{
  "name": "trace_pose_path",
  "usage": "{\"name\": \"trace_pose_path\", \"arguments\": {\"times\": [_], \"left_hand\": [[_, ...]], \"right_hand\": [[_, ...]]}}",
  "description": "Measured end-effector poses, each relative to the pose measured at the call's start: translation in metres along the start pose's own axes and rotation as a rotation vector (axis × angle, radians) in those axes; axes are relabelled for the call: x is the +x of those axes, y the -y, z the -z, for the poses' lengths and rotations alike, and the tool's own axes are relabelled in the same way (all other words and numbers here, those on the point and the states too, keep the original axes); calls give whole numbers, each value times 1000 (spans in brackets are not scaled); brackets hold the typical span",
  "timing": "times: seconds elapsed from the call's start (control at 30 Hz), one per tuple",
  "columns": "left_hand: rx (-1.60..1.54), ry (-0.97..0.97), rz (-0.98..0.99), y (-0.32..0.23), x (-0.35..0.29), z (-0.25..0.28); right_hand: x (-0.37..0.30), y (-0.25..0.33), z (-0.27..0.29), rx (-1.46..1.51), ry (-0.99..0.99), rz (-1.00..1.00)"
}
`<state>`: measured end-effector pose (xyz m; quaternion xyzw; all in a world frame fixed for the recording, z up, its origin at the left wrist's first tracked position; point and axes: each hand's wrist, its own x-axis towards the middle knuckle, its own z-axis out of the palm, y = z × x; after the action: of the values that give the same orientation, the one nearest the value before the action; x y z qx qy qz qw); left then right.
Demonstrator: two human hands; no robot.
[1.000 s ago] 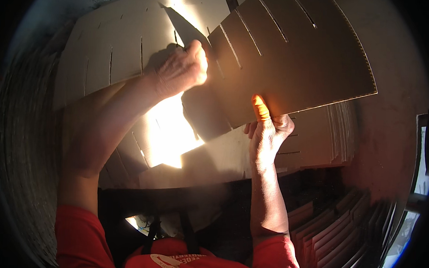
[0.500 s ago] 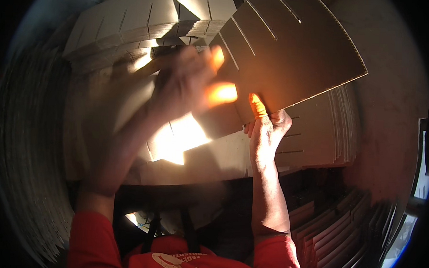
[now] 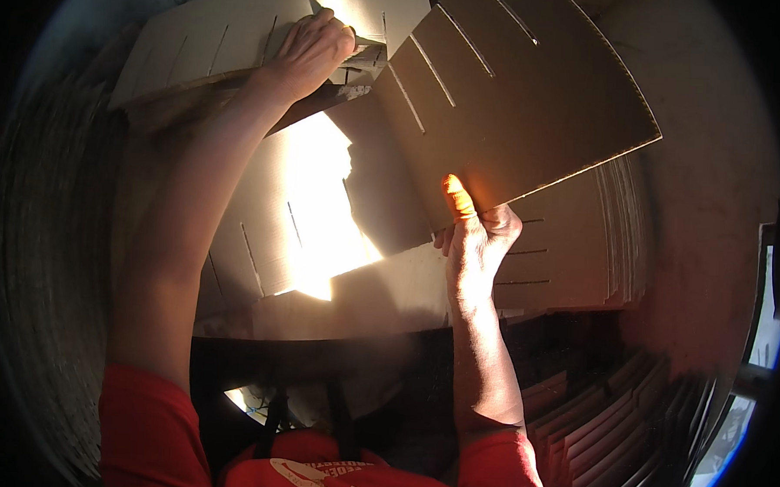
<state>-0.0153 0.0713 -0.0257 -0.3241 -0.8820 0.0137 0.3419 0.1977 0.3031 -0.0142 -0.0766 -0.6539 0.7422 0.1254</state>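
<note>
My right hand (image 3: 477, 239) grips the lower corner of a brown corrugated cardboard sheet (image 3: 535, 102), thumb on top and fingers beneath. Long slots run in from the sheet's upper left side. Farther off, at the back left, my left hand (image 3: 316, 53) is closed over the front edge of another slotted cardboard sheet (image 3: 198, 52); its fingertips are partly hidden. Between my arms lies a slotted cardboard sheet (image 3: 250, 255), part of it washed out by bright sunlight.
A stack of slotted cardboard (image 3: 564, 242) stands on the right, partly under the held sheet. Upright cardboard pieces (image 3: 603, 436) are packed at the lower right. Along the left rises a tall, dark layered stack (image 3: 49, 272). Strong light and deep shadow cross the work area.
My left hand has moved away from beside the held sheet, forward and left, and closed on the back sheet's edge. My right hand and its sheet have barely shifted.
</note>
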Motion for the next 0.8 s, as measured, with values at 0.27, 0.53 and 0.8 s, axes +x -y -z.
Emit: {"name": "trace_pose_path", "arguments": {"times": [0.27,0.53,0.8], "left_hand": [[70,-47,-136,-30,6,22],[161,128,-103,-37,-8,24],[132,-97,-219,-50,-10,51]], "right_hand": [[4,-6,13,3,-29,43],[2,-4,10,53,25,64],[4,1,13,-5,16,32]]}}
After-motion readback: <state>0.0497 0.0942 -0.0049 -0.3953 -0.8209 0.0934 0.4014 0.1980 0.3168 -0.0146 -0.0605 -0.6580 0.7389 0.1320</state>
